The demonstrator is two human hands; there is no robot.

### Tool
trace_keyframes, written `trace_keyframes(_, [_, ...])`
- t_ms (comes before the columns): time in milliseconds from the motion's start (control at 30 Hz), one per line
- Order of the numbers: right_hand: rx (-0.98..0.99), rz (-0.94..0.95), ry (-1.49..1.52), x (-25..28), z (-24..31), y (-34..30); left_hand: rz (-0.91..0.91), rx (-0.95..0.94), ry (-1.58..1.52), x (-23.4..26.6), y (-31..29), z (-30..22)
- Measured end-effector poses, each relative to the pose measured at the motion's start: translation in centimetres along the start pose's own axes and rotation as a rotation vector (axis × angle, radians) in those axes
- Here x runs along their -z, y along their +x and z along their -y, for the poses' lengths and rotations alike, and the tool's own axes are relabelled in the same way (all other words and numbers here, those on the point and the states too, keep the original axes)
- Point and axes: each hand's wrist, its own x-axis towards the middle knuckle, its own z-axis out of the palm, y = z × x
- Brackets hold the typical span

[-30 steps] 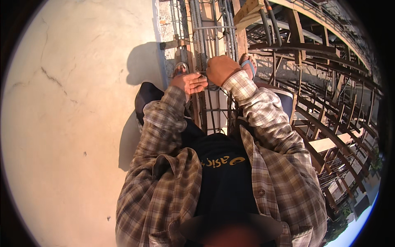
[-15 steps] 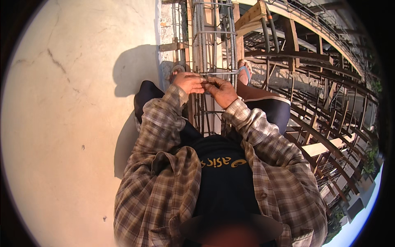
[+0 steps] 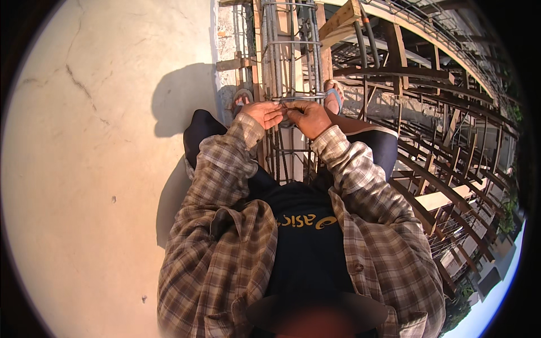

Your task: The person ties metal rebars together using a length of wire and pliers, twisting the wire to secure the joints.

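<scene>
A cage of steel reinforcing bars (image 3: 272, 50) runs away from me between my legs, with thin stirrups (image 3: 293, 42) crossing it at intervals. Both hands meet over its left part, close to one stirrup (image 3: 304, 98). My left hand (image 3: 262, 114) has thumb and forefinger pinched at the bars, its other fingers loosely curled. Thumb and forefinger of my right hand (image 3: 310, 120) pinch at the same spot, fingertips almost touching the left ones. Whatever thin piece sits between the fingertips is too small to make out.
A pale cracked concrete surface (image 3: 101, 169) spreads along the left, carrying my shadow. Wooden formwork boards (image 3: 341, 22) flank the cage. Lower on the right stands a tangle of timber props and beams (image 3: 445, 163). My sandalled feet (image 3: 333, 98) straddle the cage.
My right hand has shifted slightly right and turned at the wrist. My left hand has moved a little right and down, its lower fingers loosening. Both stay at the same stirrup.
</scene>
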Motion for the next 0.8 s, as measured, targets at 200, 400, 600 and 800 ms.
trace_keyframes(200, [0.085, 0.058, -0.569, 3.9, 3.0, 1.4, -0.023, 0.026, 0.049, 2.4, -0.7, -0.3])
trace_keyframes(400, [0.044, 0.194, -0.745, 3.4, 3.2, 5.7, 0.018, -0.035, 0.122, 2.6, -3.4, -0.9])
trace_keyframes(600, [-0.018, 0.170, -0.686, 1.4, 1.7, 6.8, -0.034, -0.266, 0.232, 0.8, -6.8, -0.4])
trace_keyframes(800, [-0.060, 0.373, -0.821, 1.8, 6.6, 7.0, -0.046, -0.408, 0.363, 0.2, -7.7, -0.9])
